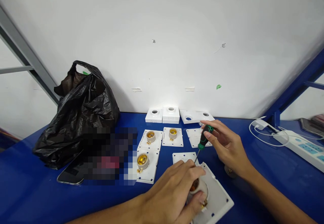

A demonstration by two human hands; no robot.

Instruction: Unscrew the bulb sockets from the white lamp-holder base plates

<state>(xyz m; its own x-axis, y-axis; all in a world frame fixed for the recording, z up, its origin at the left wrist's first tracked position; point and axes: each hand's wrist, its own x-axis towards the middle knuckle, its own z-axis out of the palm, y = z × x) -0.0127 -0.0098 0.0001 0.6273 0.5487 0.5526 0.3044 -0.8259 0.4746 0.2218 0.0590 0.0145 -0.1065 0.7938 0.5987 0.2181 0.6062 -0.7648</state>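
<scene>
The right hand (229, 146) pinches a slim screwdriver with a green and black handle (205, 136) between thumb and fingers, the tool tilted with its thin metal shaft pointing down and to the left; its tip is hidden behind the left hand (174, 187). That hand is closed around a round off-white lamp socket (201, 190), thumb on the near side by a brass terminal and fingers over the far side. The socket sits on a square white plastic plate (220, 197), tilted at the front of the glossy blue table (76, 200). A small dark round object (230, 171) lies partly hidden beneath the right wrist.

Just beyond the hands lie a white plate (184, 156), partly covered by the held one, and a second white plate (193, 139) behind the screwdriver. To the left, three more white plates (152, 175) each carry a round socket with a gold-coloured interior (143, 161). Farther back, by the white wall (177, 31), stand glossy white square covers with round holes (170, 116). At far left slumps a black plastic bag (83, 116), a dark phone (71, 175) in front of it, beside a pixelated patch; at far right lies a white power strip with blue outlets (303, 149)
</scene>
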